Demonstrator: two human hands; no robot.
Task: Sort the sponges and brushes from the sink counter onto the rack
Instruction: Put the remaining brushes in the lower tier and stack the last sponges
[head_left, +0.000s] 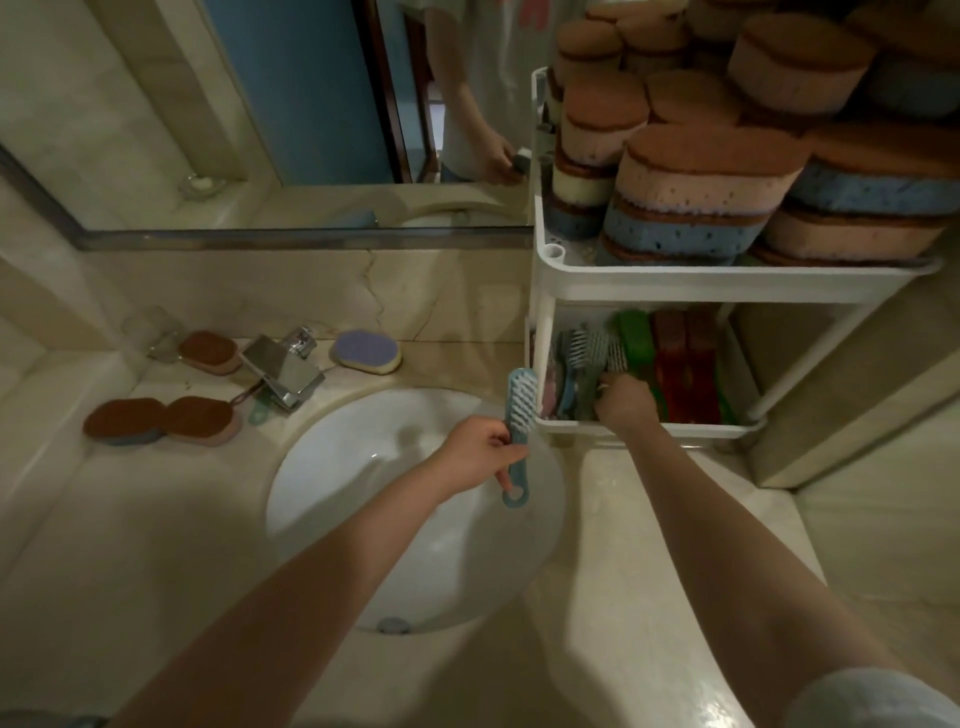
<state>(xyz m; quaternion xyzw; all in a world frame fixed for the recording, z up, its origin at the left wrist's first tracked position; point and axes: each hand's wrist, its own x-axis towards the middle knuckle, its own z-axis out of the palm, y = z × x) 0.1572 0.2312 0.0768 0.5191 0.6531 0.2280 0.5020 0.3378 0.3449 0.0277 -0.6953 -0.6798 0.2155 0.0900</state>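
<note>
Your left hand (480, 457): fingers wrapped round the blue brush (519, 410) handle, above the sink (363, 519).
Your right hand (623, 402): among the brushes (584, 353) in the rack (727, 280) lower tray; I cannot tell its grip.
Loose sponges (200, 418): well left of your left hand.

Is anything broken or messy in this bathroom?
Yes. A dark crack runs down the marble wall under the mirror. Also, a teal handle pokes out from beneath the faucet, away from the brushes in the rack.
</note>
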